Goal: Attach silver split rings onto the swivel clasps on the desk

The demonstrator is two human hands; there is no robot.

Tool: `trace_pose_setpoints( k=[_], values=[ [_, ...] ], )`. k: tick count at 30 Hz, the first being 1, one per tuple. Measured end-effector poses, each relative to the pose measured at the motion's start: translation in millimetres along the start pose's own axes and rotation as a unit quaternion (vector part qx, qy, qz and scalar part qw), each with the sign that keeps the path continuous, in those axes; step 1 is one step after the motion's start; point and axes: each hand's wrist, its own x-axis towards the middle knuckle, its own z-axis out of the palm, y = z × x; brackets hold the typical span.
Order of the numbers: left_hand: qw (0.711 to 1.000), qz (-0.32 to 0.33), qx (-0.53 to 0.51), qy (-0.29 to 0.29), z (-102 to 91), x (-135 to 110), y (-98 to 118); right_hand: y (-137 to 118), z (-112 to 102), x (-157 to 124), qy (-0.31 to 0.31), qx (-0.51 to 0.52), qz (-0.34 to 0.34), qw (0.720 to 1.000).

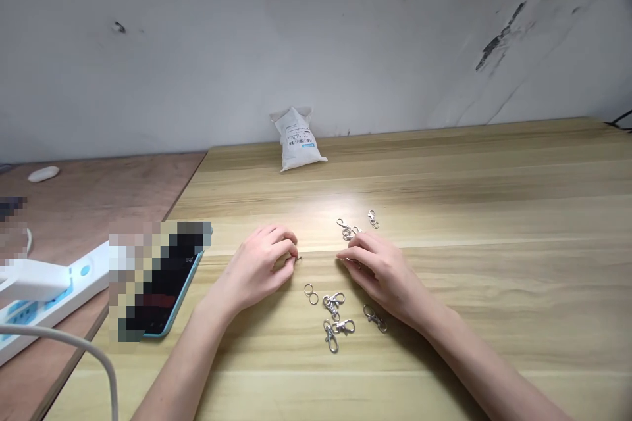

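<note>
Swivel clasps (334, 306), wooden desk (469, 210), white wall (316, 33)

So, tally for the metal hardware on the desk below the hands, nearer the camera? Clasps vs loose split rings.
Swivel lobster clasps: 4
Loose split rings: 2
Total: 6
</note>
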Motion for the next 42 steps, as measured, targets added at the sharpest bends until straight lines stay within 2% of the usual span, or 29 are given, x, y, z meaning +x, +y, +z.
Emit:
trace_pose_setpoints(
  k=[8, 16, 22, 32, 38, 42],
  values=[
    [0.994, -0.026, -0.077, -0.074, -5.3, -3.4, 16.7, -2.9, -4.1, 0.9, -0.014, 0.015, 0.007, 1.000],
    [0.994, -0.046, -0.078, -0.055, -9.1, -5.1, 3.7, -5.4, -9.4, 1.1, -0.025, 0.009, 0.010, 1.000],
    [0.997, 0.002, -0.069, -0.019, -7.2, -4.8, -0.7, -4.7, -15.3, -0.2, -0.033, -0.063, -0.014, 0.997],
    [0.999, 0.029, -0.039, 0.020, 6.0, -0.4, 9.4, -7.4, -2.9, -3.2, -0.005, -0.145, -0.019, 0.989],
    [0.998, 0.034, -0.044, 0.008, 5.9, 1.5, 19.7, -6.3, -1.3, -2.6, 0.002, -0.130, -0.015, 0.991],
    [0.999, 0.033, -0.022, 0.009, 13.0, 3.1, 26.8, -5.3, -0.1, -4.5, 0.001, -0.132, 0.007, 0.991]
  ],
)
